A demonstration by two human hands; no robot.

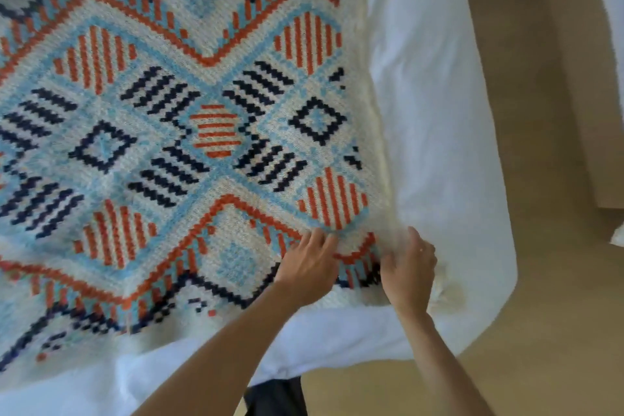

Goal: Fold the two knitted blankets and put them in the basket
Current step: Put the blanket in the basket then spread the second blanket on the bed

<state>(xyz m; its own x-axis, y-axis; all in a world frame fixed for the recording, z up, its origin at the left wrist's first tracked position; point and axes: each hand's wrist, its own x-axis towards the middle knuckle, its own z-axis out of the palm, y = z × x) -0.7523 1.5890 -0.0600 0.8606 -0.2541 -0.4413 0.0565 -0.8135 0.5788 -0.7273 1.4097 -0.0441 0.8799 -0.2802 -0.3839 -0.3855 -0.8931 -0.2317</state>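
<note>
Spread flat over white bedding (432, 111): knitted blanket (175, 132), cream with orange, navy and light-blue diamonds. On its near right corner, left hand (309, 267), fingers fairly straight and close together, lying on the knit, pinching nothing. Just beside it, right hand (410, 268), fingers curled round the blanket's cream edge. Touching that hand, cream pom-pom (447, 292). Right of bedding, tan floor (540, 179). Some motion blur.
</note>
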